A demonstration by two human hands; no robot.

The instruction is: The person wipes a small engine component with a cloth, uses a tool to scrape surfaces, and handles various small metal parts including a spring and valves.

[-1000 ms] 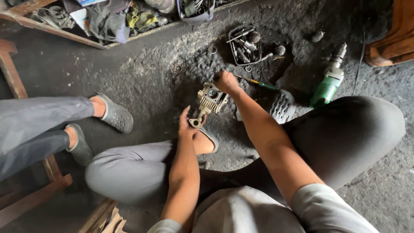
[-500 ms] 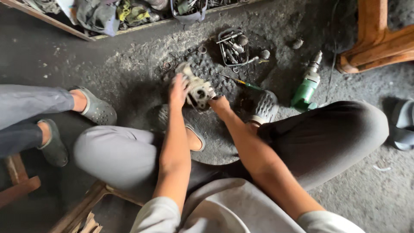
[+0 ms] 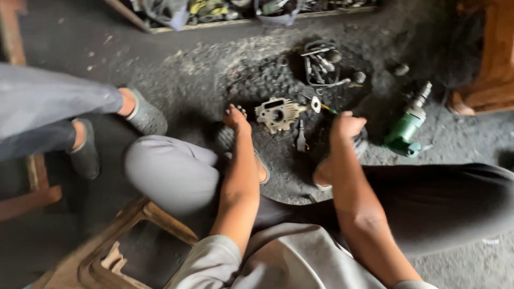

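Note:
A grey metal engine part (image 3: 277, 113) with a round bore lies on the dirty floor between my feet. My left hand (image 3: 236, 119) rests just left of it, fingertips down at the floor, holding nothing. My right hand (image 3: 346, 127) is to the right of the part, curled into a fist around the handle of a green-handled screwdriver (image 3: 323, 107). The screwdriver's shaft points left toward the part. A small flat metal piece (image 3: 301, 140) lies below the part.
A green power tool (image 3: 408, 127) lies to the right. A heap of small metal parts and tools (image 3: 322, 63) sits behind. Another person's legs and grey shoes (image 3: 144, 116) are at left. A wooden stool (image 3: 126, 235) stands under my left knee, and wooden furniture (image 3: 495, 64) at far right.
Both hands have let go of the engine part, which now lies on the floor. My left hand drew back to its left. My right hand moved right and closed on the screwdriver.

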